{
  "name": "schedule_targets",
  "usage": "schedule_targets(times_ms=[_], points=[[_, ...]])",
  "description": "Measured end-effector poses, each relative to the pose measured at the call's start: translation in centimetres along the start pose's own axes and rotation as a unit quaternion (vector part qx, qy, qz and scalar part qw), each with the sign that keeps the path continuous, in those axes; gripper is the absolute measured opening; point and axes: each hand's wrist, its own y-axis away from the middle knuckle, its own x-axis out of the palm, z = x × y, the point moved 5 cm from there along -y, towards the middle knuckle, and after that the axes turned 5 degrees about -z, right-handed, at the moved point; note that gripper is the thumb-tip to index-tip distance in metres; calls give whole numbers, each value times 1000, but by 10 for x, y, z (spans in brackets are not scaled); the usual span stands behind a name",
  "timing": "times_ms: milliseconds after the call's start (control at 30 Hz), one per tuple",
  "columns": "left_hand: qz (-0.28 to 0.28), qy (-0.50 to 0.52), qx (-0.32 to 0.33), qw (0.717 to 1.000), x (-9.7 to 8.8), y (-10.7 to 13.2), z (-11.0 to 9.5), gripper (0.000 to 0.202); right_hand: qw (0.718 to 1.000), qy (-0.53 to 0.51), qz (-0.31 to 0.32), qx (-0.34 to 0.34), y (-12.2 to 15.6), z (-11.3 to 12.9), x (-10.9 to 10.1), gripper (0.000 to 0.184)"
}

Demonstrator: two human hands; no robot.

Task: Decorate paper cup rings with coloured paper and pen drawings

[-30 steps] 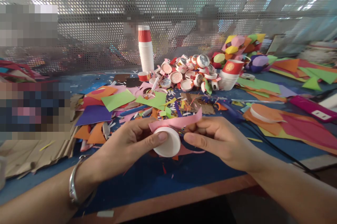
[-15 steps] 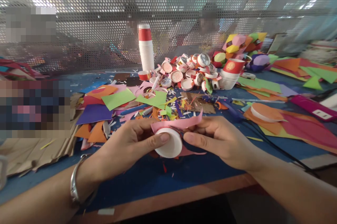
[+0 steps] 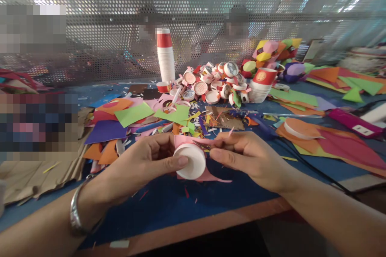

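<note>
My left hand (image 3: 141, 164) is closed on a round white paper cup bottom (image 3: 195, 162), its thumb pressed on the flat face and the other fingers behind. A pink paper strip (image 3: 187, 140) runs along the upper edge of this piece, and another pink tail sticks out below it to the right. Thumb and fingers of my right hand (image 3: 250, 160) pinch the strip's upper right end. The piece is held above the blue table near its front edge. The fingertips behind the paper are hidden.
Paper scraps and a green sheet (image 3: 134, 114) lie beyond my hands. Farther back stand a stack of paper cups (image 3: 167, 62), a heap of cut cup bottoms (image 3: 200, 88) and a red-and-white cup (image 3: 263, 77). A black cable (image 3: 313, 168) crosses at right; brown cardboard (image 3: 36, 180) lies left.
My right fingers have moved slightly left along the pink strip, drawing its end down toward the cup bottom. My left thumb has shifted toward the rim. The view has shifted slightly.
</note>
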Motion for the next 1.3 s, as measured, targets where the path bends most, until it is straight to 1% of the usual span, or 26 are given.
schedule_targets(times_ms=[67,133,233,333,433,600,733,800,967,1067,1133,1300], points=[[-8,11,4,1000,-2,0,-2,16,1000,-2,-11,3,-1,-1,-1,22],[-33,18,11,999,-5,0,-4,13,1000,-14,-23,11,-2,-2,-3,26],[-66,14,20,997,-8,0,-4,15,999,-31,-25,22,-3,-4,-2,33],[-77,12,14,997,-7,0,-2,20,999,-40,-19,24,-3,-2,-1,37],[-83,16,11,996,-6,0,-2,22,999,-41,-15,21,-3,-1,-1,36],[-69,30,25,997,-3,0,-5,16,998,-53,8,19,-2,-1,3,30],[-38,26,36,998,1,0,-7,14,997,-68,-14,17,-3,-4,2,24],[-28,8,38,999,2,0,-7,16,997,-72,-14,18,-4,-5,2,26],[-58,-53,38,996,-2,1,-6,23,998,-55,-10,21,-3,-4,2,30],[-58,-68,39,995,-2,1,-5,25,999,-39,-12,20,-2,-3,2,33],[-48,-65,39,996,-2,1,-4,24,999,-40,-11,22,-1,-4,2,33],[-58,-81,29,995,-3,2,-3,29,997,-74,-5,21,-1,-5,3,29]])
